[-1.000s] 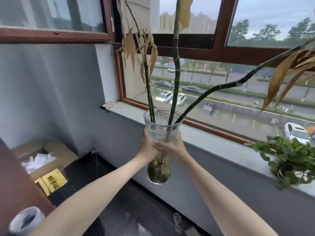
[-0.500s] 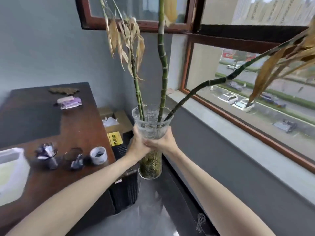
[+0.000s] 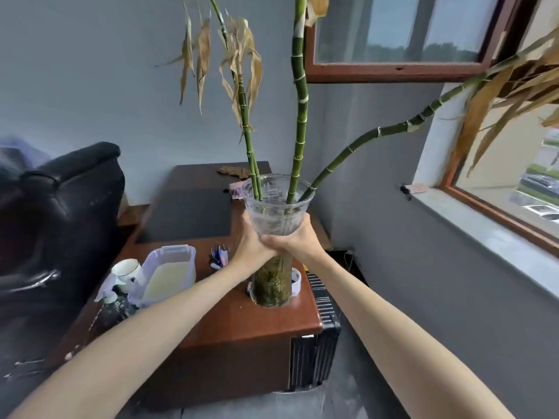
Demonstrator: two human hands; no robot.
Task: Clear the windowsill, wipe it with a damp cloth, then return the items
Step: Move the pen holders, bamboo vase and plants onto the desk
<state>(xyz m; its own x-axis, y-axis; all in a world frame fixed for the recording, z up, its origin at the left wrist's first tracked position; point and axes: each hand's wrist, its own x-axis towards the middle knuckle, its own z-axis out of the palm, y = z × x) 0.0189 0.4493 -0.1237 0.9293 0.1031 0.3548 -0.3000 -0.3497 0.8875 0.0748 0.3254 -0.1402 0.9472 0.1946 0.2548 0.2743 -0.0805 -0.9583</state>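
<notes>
A tall clear glass vase [image 3: 276, 213] holds three green bamboo stalks [image 3: 299, 116] with dry brown leaves; its lower part is murky green. My left hand [image 3: 252, 246] and my right hand [image 3: 298, 240] both grip the vase at its narrow waist, fingers overlapping. The vase hangs over the near right part of the brown wooden desk [image 3: 260, 325]; I cannot tell whether its base touches the wood. The grey windowsill [image 3: 490, 237] runs along the right, under the brown-framed window.
On the desk stand a lidded plastic box [image 3: 165, 275], a white cup [image 3: 125, 269], a spray bottle [image 3: 113, 303], pens [image 3: 218, 257], a tape roll [image 3: 296, 279] and a dark mat [image 3: 189, 214]. A black leather chair [image 3: 57, 213] is at left. A small object [image 3: 416, 189] lies at the sill's left end.
I turned left, away from the window, carrying the vase from beside the sill to above the desk's near right corner. Both hands kept their grip throughout.
</notes>
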